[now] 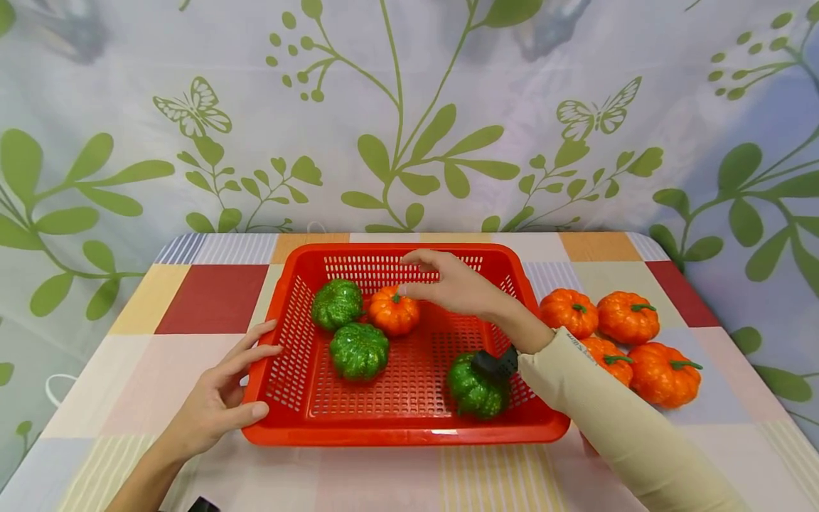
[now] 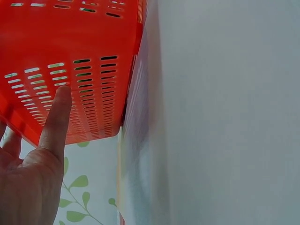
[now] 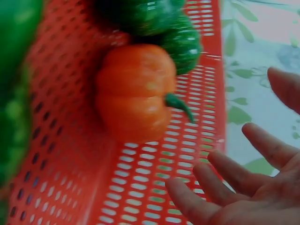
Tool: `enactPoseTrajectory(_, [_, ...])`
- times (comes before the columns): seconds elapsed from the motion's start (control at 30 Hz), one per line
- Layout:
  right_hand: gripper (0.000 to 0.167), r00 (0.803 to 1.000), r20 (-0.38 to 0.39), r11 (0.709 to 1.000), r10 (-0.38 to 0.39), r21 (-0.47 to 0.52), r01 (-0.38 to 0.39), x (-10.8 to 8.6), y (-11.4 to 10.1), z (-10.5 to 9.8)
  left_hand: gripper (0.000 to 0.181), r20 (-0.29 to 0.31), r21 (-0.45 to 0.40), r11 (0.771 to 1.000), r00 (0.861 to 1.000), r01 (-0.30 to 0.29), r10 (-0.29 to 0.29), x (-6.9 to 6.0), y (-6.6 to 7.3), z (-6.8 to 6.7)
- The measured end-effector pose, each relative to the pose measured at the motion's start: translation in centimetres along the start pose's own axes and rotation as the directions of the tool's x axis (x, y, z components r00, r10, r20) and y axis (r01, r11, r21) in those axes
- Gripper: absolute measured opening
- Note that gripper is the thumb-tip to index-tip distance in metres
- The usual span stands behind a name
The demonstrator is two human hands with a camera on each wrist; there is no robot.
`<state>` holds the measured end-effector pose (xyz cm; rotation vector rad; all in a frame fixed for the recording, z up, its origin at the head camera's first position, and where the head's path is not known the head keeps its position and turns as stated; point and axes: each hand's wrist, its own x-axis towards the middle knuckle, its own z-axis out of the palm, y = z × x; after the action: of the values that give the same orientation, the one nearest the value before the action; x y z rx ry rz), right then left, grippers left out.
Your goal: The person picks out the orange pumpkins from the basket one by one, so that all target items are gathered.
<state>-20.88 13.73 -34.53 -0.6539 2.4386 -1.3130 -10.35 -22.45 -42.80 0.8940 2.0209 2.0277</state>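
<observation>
My left hand [image 1: 207, 405] rests at the left side of a red plastic basket [image 1: 409, 435], its fingertips touching the rim. In the left wrist view one straight finger [image 2: 57, 119] lies against the outer wall. My right hand [image 1: 451, 284] hovers over the basket with fingers spread, holding nothing. Below it, an orange pumpkin [image 1: 393, 311] with a green stem sits inside, apart from the hand in the right wrist view. Two green pumpkins [image 1: 360, 351] lie beside the orange one. Another green pumpkin [image 1: 476, 387] sits at the near right corner, partly hidden by the wrist camera.
Several orange pumpkins [image 1: 664, 375] are grouped on the table right of the basket, one partly covered by my right sleeve [image 1: 627, 419]. A checked cloth [image 1: 211, 299] covers the table. Behind it hangs a leaf-patterned curtain [image 1: 409, 128].
</observation>
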Motion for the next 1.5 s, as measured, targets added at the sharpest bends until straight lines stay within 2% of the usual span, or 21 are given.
enactPoseTrajectory(0.17, [0.064,0.998,0.061,0.998,0.018,-0.068,-0.014,0.3,0.4,0.9,0.060,-0.010,0.018,0.999,0.999,0.031,-0.031,-0.1,0.1,0.0])
enactPoseTrajectory(0.3, [0.069,0.997,0.066,0.995,0.026,-0.098,-0.019,0.4,0.5,1.2,0.060,-0.013,0.026,0.999,0.999,0.030,-0.030,-0.1,0.1,-0.1])
enactPoseTrajectory(0.7, [0.061,0.980,0.200,0.996,0.012,-0.092,0.007,0.4,1.5,1.5,0.061,-0.018,0.033,0.999,0.999,0.042,-0.042,-0.1,0.1,0.0])
enactPoseTrajectory(0.9, [0.061,0.978,0.207,0.987,-0.017,-0.156,0.050,0.6,1.8,1.6,0.060,-0.019,0.036,0.999,0.999,0.031,-0.030,-0.2,0.0,0.0])
enactPoseTrajectory(1.03, [0.057,0.979,0.205,0.974,-0.004,-0.222,0.050,0.8,1.9,1.9,0.060,-0.020,0.030,0.999,0.999,0.031,-0.031,-0.2,0.0,0.0])
enactPoseTrajectory(1.3, [0.046,0.976,0.216,0.989,0.028,-0.149,0.005,1.1,1.8,2.4,0.061,-0.015,0.023,1.000,1.000,0.019,-0.018,-0.2,-0.2,0.1])
enactPoseTrajectory(1.4, [0.051,0.976,0.216,0.989,0.026,-0.151,0.007,1.2,1.9,2.5,0.061,-0.020,0.029,0.999,0.999,0.027,-0.027,-0.2,-0.2,0.1])
enactPoseTrajectory(1.5, [0.065,0.976,0.219,0.986,0.009,-0.163,0.028,1.3,2.0,2.5,0.061,-0.022,0.036,0.999,0.999,0.027,-0.026,-0.2,-0.1,0.0])
